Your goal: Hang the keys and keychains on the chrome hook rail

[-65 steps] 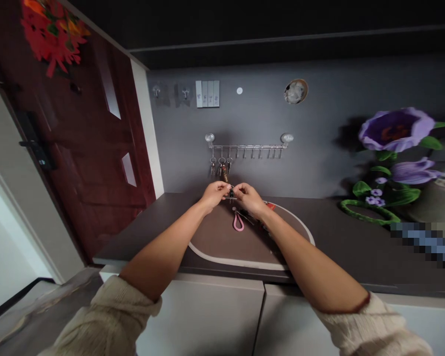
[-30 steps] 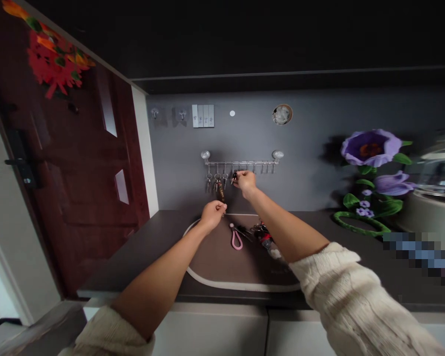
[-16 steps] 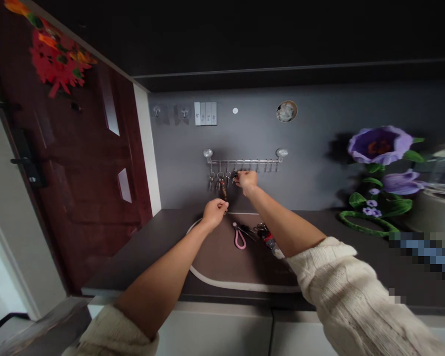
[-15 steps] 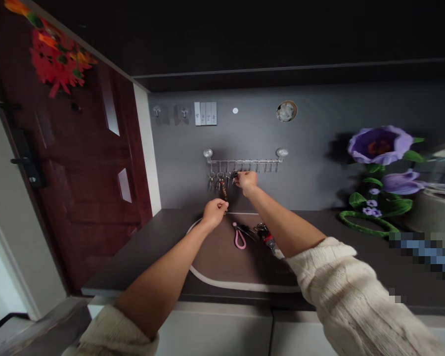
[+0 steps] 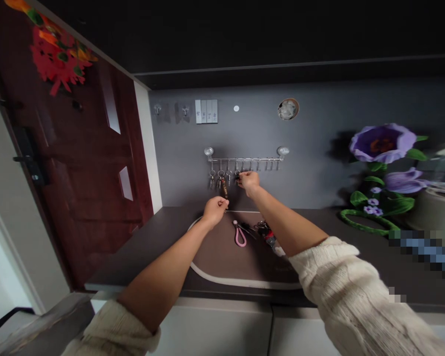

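Note:
My right hand [image 5: 249,183] is closed in a pinch on a small bunch of keys [image 5: 238,179]. Their ring is at a hook of the clear hook rail [image 5: 248,159] on the grey wall. Lower and to the left, my left hand [image 5: 215,210] is closed, thumb against fingers, by the lower end of a brown lettered key strap [image 5: 224,188]; what it grips is too small to make out. More key rings with keys [image 5: 212,179] hang from the rail's left hooks. Below, a pink loop keychain [image 5: 240,235] and a dark bunch of keys with a red part [image 5: 267,233] lie on the brown mat [image 5: 222,267].
Purple fabric flowers [image 5: 383,143] stand at the right, beside a pale rounded container [image 5: 435,210]. At the left is a dark red door [image 5: 92,163] with a black handle. A black cabinet [image 5: 244,39] overhangs the shelf. White switches [image 5: 206,111] are on the wall.
My right hand has shifted slightly right, and the ring of its keys now shows at the hook. My left hand stays in nearly the same place, still closed.

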Available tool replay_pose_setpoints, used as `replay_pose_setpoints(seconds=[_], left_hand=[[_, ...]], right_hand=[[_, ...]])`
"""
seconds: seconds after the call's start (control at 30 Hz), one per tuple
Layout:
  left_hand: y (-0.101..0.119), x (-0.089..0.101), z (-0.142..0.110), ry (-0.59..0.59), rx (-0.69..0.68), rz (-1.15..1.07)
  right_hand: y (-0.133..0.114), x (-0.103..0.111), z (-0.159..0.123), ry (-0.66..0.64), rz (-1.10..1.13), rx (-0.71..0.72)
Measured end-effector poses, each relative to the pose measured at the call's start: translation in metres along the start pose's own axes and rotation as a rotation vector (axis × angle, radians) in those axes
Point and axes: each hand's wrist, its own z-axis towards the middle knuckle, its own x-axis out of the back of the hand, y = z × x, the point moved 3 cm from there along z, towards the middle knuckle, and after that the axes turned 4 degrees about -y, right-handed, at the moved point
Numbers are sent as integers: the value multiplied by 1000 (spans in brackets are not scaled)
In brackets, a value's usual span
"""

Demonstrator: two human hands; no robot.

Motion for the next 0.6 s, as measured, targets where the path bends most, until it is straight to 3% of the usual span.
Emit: replay_pose_setpoints(seconds=[0.1,0.3,0.47,0.6], left_hand=[[2,0,-1,0,12,-17],[8,1,-5,-18,43,-45],[6,1,-5,-49,18,-41],[7,-2,-7,-104,-7,-6]], right_hand=[[-5,4,-9,66,21,-106],[-17,12,-31,3,48,-176],[-21,16,-56,-151,38,-149],[-13,25,-76,-302,-147,-34]])
